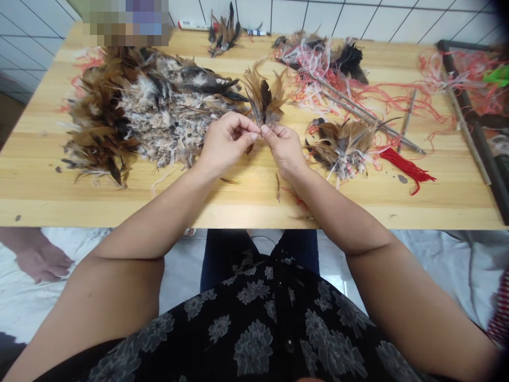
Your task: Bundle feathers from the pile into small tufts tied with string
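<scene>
A small bundle of brown and black feathers [263, 101] stands tips away from me in the middle of the table. My right hand [285, 146] pinches it near the quill ends between thumb and fingers. My left hand [228, 140] is closed in a pinch right beside it, the fingertips almost meeting those of the right. Whatever lies between the left fingertips is too small to make out. To the left, close by my left hand, spreads a large heap of feather bundles [163, 116], fluffy bases facing inward. Another feather bunch [342, 146] lies to the right of my right hand.
Pink and white plastic strings [314, 69] tangle at the back right around thin sticks [358, 109]. Red yarn [407, 167] lies at right, near a dark-framed tray [469, 116]. Markers [194, 25] rest by the tiled wall. Another person's hand [43, 260] shows at lower left.
</scene>
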The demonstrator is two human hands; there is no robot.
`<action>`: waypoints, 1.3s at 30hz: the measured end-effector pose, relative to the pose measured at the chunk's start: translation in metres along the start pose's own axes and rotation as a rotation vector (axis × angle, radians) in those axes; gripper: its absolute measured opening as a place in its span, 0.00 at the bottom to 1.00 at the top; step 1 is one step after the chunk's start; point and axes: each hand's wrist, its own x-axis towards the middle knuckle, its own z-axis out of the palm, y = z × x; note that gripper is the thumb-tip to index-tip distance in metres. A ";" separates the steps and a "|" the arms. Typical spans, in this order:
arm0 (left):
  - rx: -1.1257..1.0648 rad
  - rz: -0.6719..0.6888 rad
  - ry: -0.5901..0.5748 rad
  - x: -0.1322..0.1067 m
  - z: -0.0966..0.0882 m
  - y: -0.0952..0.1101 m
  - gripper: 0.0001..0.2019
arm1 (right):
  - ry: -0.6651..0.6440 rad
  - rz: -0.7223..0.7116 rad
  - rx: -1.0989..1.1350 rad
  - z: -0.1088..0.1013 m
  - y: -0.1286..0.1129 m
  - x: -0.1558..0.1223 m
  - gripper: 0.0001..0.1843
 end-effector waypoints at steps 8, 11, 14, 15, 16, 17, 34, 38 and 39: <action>0.329 0.281 -0.021 -0.002 0.000 0.007 0.09 | -0.013 0.028 0.005 -0.001 -0.002 -0.001 0.30; 0.425 0.375 -0.044 0.001 0.001 0.001 0.10 | -0.032 0.005 0.035 -0.002 -0.002 -0.001 0.31; 0.506 0.466 -0.070 0.000 0.002 0.004 0.11 | -0.042 -0.003 0.009 -0.001 -0.005 0.001 0.31; 0.526 0.502 -0.079 -0.002 0.003 0.007 0.12 | -0.034 0.007 -0.014 -0.001 -0.006 0.001 0.31; 0.543 0.531 -0.085 -0.003 0.004 0.010 0.12 | -0.025 0.024 -0.037 -0.001 -0.008 0.001 0.31; 0.552 0.542 -0.084 -0.005 0.005 0.013 0.12 | -0.020 0.043 -0.052 0.000 -0.010 0.001 0.32; -0.308 -0.183 -0.189 0.011 -0.012 -0.006 0.24 | -0.167 0.075 -0.058 -0.001 -0.011 -0.006 0.33; -0.301 -0.212 -0.226 0.012 -0.022 -0.005 0.22 | -0.205 0.054 -0.104 0.001 -0.011 -0.006 0.34; -0.292 -0.218 -0.234 0.011 -0.023 -0.005 0.22 | -0.212 0.049 -0.118 0.002 -0.011 -0.006 0.35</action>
